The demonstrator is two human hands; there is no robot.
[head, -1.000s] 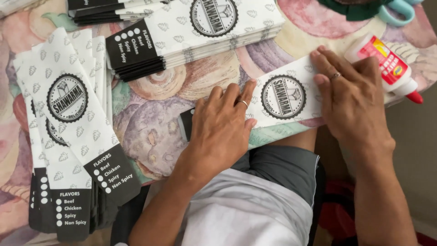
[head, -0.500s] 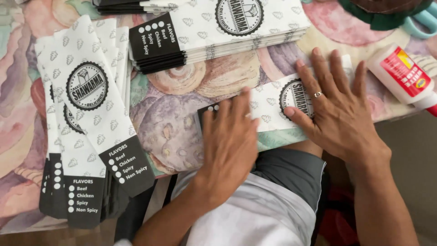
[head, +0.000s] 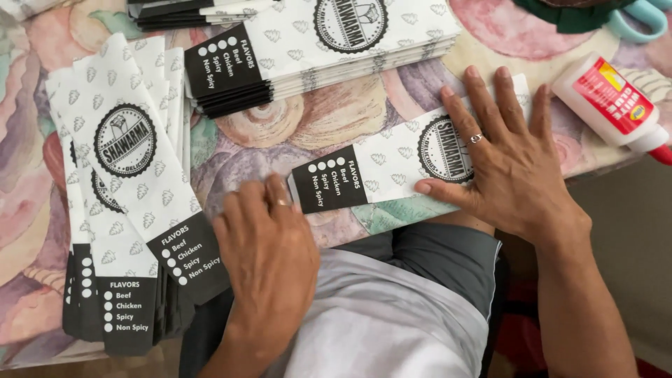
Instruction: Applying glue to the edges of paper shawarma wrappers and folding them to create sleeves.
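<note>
Both hands flat, gripping nothing: right hand (head: pixel 514 168) presses paper sleeve (head: pixel 392 164), left hand (head: pixel 269 245) beside it; press evenly

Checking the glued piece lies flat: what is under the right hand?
The right hand presses flat on a white-and-black printed paper sleeve lying on the floral tablecloth. The sleeve's right end is covered.

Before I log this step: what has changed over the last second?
The left hand slid left off the paper sleeve, baring its black end. The right hand stays pressed flat on it. The glue bottle and the sleeve stacks lie unchanged.
</note>
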